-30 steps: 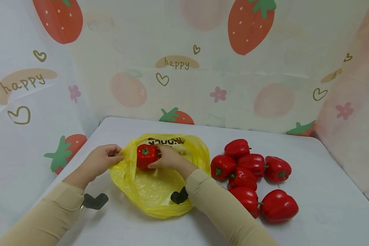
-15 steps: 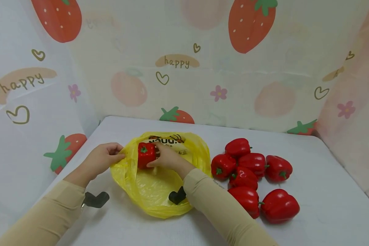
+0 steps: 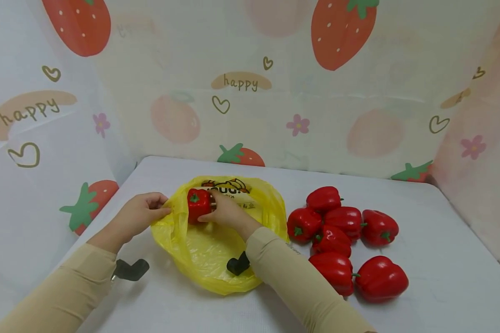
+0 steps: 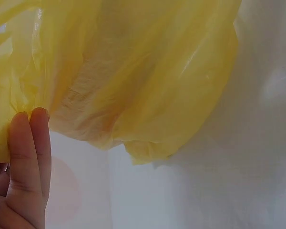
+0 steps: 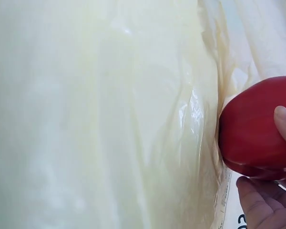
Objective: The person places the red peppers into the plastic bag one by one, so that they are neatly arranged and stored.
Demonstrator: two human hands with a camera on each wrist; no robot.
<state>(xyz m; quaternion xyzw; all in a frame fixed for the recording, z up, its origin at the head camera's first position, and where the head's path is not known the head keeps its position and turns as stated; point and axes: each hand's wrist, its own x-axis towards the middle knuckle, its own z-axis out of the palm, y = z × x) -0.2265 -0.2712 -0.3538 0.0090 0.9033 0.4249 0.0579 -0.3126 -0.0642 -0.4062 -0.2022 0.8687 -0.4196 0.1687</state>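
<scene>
The left hand (image 3: pixel 139 215) is nearest the left edge of the white worktop (image 3: pixel 450 263), and we see its thumb and fingers pinching the rim of a yellow bag (image 3: pixel 171 236). By its wrist we make out a black bracket (image 3: pixel 132 269). The bag lies left of the worktop's middle, its mouth spread wide. Inside that mouth, by the left wall, we find a red pepper (image 3: pixel 197 206), green stem facing us; the right hand (image 3: pixel 229 212) grips it from the right, thumb and fingers curled about it. Further right we count seven loose peppers (image 3: pixel 332 241) between the bag and the worktop's right edge, five toward the far edge and two nearer us. Beyond the far edge we see a strawberry-printed cloth (image 3: pixel 254 127).
</scene>
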